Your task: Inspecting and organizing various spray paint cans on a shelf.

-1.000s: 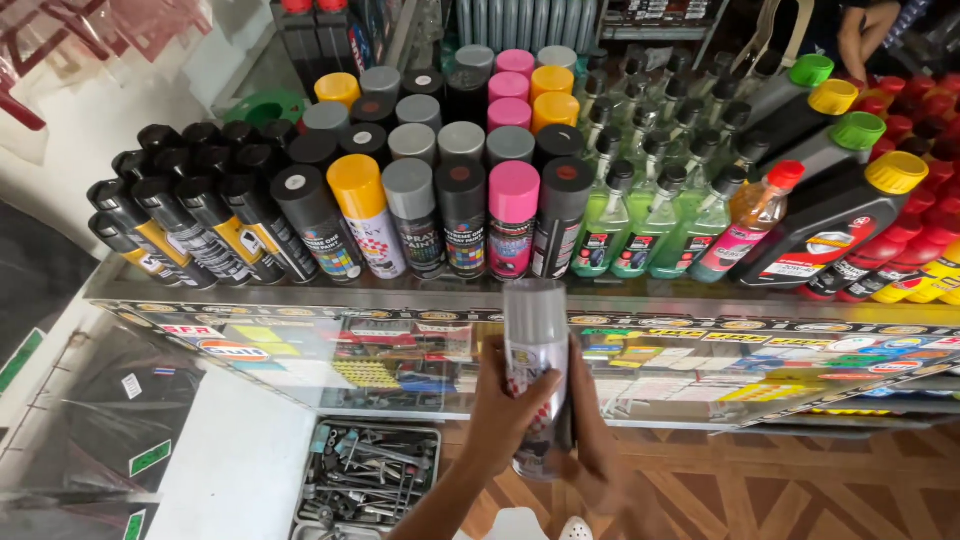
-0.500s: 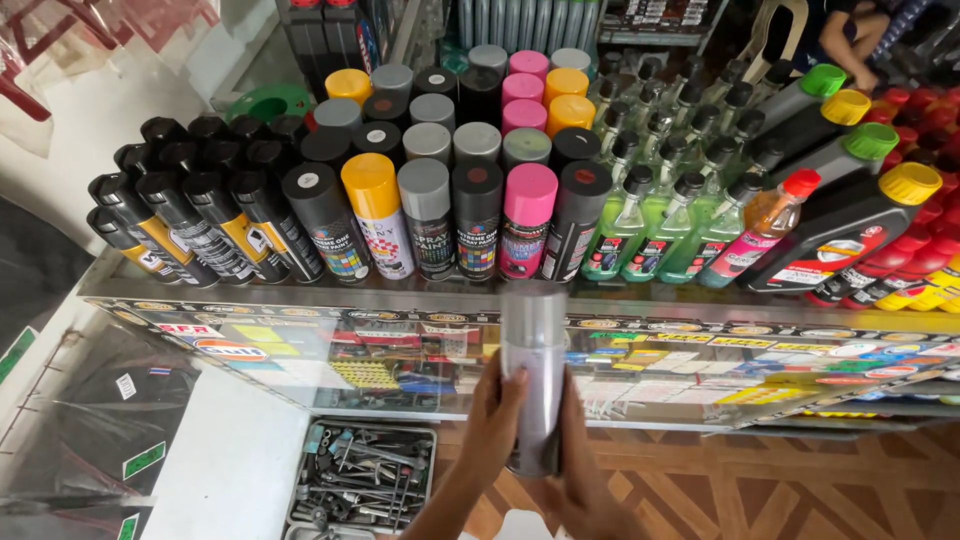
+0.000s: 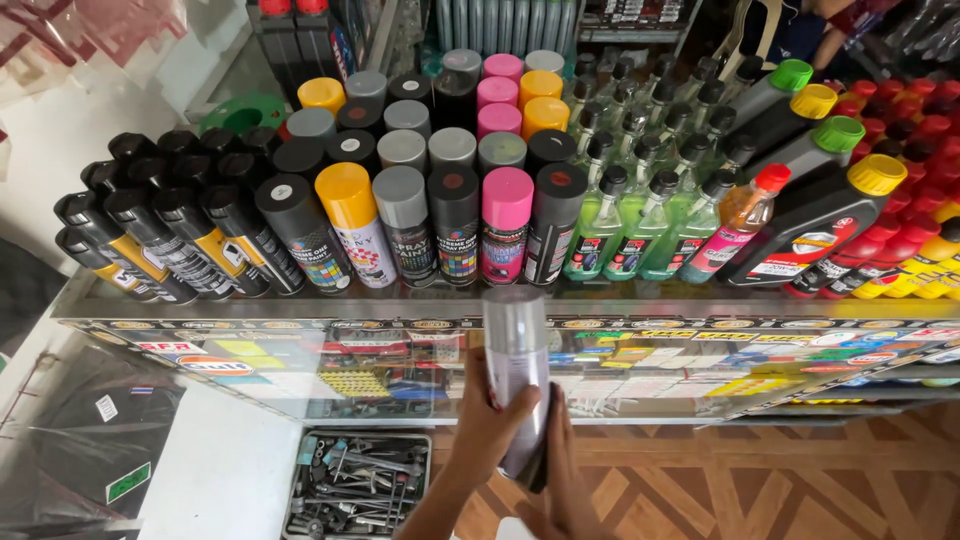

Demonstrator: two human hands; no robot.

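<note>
Head view: both hands (image 3: 520,440) around silver spray can (image 3: 516,360).

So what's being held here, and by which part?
A silver-capped spray can, upright, held in both hands: left hand and right hand wrap its lower body; the cap is free.

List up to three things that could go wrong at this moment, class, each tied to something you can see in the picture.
1. The silver spray can is upright in both hands, left hand and right hand, above the glass counter; a slip might knock the glass.
2. The front-row cans, such as the pink-capped can, stand packed near the edge; a nudge could topple several.
3. The tool tray lies below, should the can fall.
</note>
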